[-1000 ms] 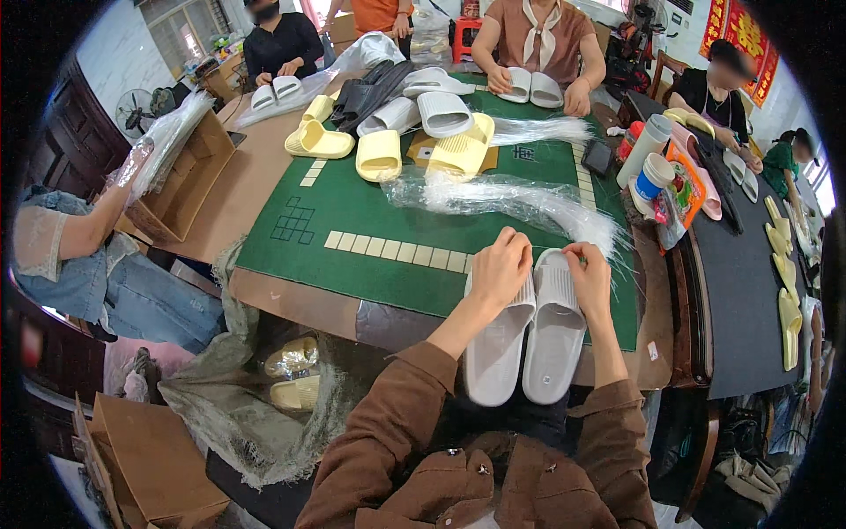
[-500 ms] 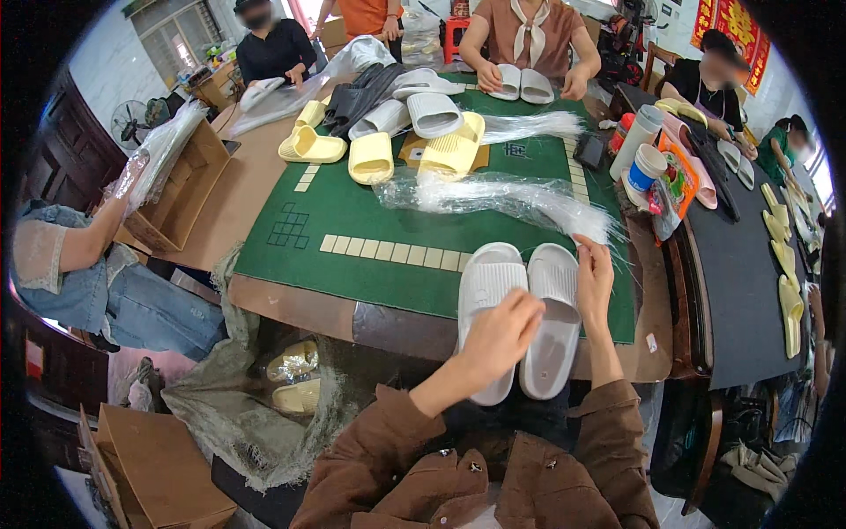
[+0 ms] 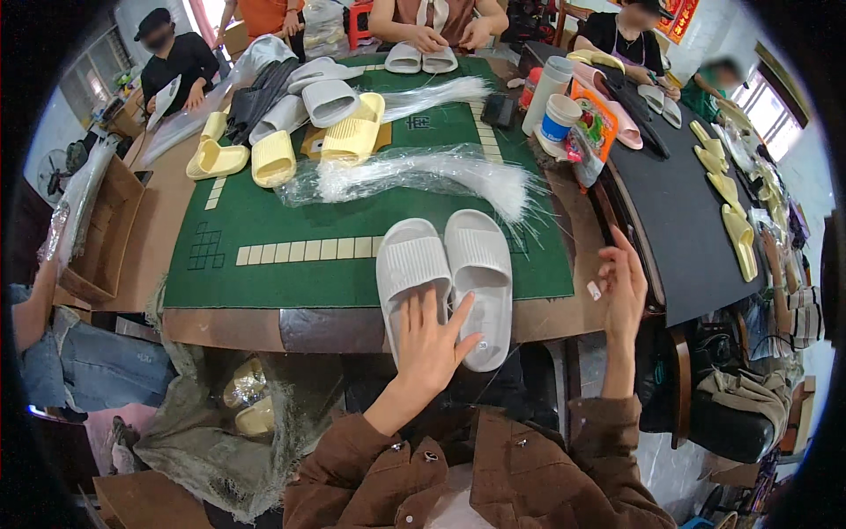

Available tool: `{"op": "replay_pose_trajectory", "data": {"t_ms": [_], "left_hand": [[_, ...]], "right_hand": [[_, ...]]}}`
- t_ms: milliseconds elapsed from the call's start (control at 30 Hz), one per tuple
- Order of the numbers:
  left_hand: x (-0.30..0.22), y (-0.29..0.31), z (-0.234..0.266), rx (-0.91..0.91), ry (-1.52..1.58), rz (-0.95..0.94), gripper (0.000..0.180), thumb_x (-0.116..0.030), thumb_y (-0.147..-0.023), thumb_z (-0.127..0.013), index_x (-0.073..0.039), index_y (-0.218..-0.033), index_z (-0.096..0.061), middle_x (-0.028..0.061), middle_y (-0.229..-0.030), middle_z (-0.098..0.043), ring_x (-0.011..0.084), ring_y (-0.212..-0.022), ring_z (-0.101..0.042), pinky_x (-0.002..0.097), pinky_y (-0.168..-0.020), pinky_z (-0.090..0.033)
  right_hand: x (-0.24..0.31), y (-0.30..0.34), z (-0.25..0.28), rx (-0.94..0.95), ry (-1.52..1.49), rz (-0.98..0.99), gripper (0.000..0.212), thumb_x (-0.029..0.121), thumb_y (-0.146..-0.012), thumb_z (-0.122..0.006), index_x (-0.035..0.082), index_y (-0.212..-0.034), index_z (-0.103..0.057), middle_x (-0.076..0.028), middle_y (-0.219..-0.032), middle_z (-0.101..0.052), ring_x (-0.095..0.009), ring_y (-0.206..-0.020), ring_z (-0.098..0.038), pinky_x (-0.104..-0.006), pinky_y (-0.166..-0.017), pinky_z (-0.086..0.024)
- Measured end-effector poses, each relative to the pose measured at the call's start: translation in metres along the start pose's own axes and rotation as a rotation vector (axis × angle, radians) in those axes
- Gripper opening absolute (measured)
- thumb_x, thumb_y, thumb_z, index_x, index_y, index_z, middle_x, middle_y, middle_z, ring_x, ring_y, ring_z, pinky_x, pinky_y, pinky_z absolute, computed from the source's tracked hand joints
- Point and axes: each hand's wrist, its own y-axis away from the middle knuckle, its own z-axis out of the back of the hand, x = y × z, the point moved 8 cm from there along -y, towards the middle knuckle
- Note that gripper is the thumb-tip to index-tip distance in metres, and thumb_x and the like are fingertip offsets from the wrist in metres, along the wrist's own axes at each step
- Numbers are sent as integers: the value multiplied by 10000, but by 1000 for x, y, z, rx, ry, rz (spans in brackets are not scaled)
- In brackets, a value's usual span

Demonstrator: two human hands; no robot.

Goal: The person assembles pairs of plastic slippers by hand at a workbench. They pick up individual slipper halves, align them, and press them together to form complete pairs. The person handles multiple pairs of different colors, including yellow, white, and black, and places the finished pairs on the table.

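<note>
Head view: right hand now apparently off slippers.

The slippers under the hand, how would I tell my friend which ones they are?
Find the big green mat on the table. At its near edge, a pair of pale grey slippers lies side by side, heels sticking out over the table edge, with the left hand flat on the heels. The other slippers are piled at the far end, and some are yellow.
</note>
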Motion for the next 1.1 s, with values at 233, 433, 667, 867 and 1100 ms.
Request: {"op": "replay_pose_trajectory", "data": {"t_ms": [233,433,667,867,1100], "left_hand": [[18,-3,-20,41,-46,131,602,-383,-865,-613,-1,-1310,-478,248,-1222,-470,444,-1160,-444,552,-1026,-324],[159,39,42,-184,-301,280,376,-196,-849,-570,-52,-1196,-557,182,-1099,-569,360,-1072,-528,487,-986,-388],[415,125,135,-124,-582,535,358,-36,-897,-444,15,-1242,-525,234,-1237,-546,397,-1121,-507,449,-974,-400],[583,195,218,51,-967,763,358,-228,-967,-441,-175,-1312,-523,251,-1273,-497,418,-1087,-558,524,-848,-492],[500,139,148,-47,-1078,784,416,-220,-953,-465,-63,-1338,-491,256,-1385,-430,454,-1221,-451,519,-1000,-399]], "right_hand": [[23,40,84,-192,-57,77,426,283,-1034,-431,12,-1358,-484,-113,-1031,-642,-155,-938,-630,-304,-851,-531],[27,46,132,-374,-15,144,418,295,-1036,-421,1,-1318,-514,-128,-1058,-636,-173,-983,-622,-306,-901,-514],[35,41,139,-424,111,156,423,328,-1022,-454,1,-1267,-562,-111,-1067,-647,-162,-998,-603,-295,-921,-466],[53,37,177,-515,382,279,345,258,-1044,-415,27,-1195,-623,-78,-1025,-663,-161,-991,-609,-306,-920,-459],[24,22,239,-529,525,219,311,200,-1034,-430,-5,-1146,-634,-84,-978,-674,-155,-925,-623,-303,-878,-482]]}}
